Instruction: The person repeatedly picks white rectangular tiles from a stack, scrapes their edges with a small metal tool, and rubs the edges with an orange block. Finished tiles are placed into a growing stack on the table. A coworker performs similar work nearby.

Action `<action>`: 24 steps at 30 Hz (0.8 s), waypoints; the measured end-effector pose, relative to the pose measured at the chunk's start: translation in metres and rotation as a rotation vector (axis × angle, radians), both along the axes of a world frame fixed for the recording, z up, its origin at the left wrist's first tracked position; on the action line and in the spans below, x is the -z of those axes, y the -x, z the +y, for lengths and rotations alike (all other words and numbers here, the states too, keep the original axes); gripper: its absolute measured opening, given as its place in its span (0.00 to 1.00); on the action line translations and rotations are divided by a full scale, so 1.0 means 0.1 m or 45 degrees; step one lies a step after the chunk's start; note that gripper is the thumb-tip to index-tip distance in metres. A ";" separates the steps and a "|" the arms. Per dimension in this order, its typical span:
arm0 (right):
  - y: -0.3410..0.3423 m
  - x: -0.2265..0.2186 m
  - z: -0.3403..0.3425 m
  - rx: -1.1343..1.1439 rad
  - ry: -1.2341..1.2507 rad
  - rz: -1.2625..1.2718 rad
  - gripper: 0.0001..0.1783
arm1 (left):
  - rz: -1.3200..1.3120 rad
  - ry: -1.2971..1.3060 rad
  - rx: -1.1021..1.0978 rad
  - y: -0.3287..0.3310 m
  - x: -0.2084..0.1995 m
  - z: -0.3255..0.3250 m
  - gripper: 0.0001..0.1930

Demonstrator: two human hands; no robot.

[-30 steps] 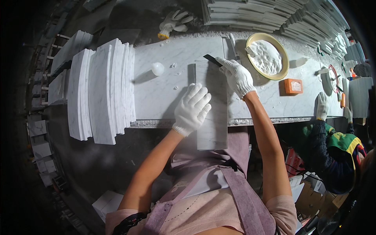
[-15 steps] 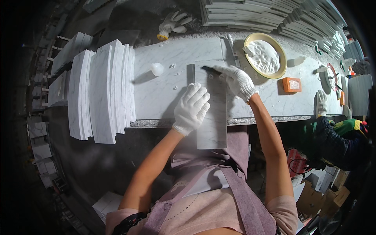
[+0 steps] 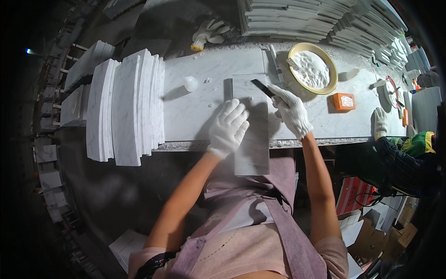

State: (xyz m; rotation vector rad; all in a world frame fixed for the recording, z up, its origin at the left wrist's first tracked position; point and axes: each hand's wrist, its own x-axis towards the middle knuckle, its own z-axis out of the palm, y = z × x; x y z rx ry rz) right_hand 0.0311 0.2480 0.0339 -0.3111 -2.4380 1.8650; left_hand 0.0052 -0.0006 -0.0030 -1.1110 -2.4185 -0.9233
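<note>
A pale grey-veined stone tile [image 3: 251,135] lies before me, its near end sticking out past the front edge of the marble-topped bench [image 3: 195,118]. My left hand [image 3: 229,125], in a white knit glove, lies on the tile's left side with its fingers stretched out. In my gloved right hand [image 3: 291,110] is a dark flat-bladed scraper [image 3: 262,88]. My right fingers close round its near end, while the square-tipped blade points up and left over the tile's far half. The hand hides the rest of the scraper.
Stone tiles [image 3: 125,111] stand stacked at left. A yellow-rimmed bowl of white paste [image 3: 332,63], an orange box [image 3: 344,102] and a white tube [image 3: 276,65] sit rightward. A loose glove [image 3: 210,35] lies at the back. Another person's gloved hand [image 3: 380,122] rests far right.
My right hand has drawn back toward me, and the scraper has turned from nearly flat to a steeper slant with its blade more exposed. My left hand stays on the tile.
</note>
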 end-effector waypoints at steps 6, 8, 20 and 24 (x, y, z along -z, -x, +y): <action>-0.62 -0.30 -0.32 0.349 0.582 -0.239 0.30 | -0.059 -0.028 -0.071 -0.23 -0.41 0.18 0.17; -0.73 -0.35 -0.38 0.325 0.736 -0.175 0.31 | -0.455 -0.211 -0.080 -0.47 -0.57 0.29 0.19; -1.09 -0.30 -0.37 -0.180 0.019 -0.163 0.33 | -1.855 -0.702 -0.153 -0.73 -0.70 0.46 0.13; -0.80 -0.47 0.00 -0.045 0.134 -0.250 0.35 | -1.927 -0.815 -0.364 -0.68 -0.61 0.38 0.18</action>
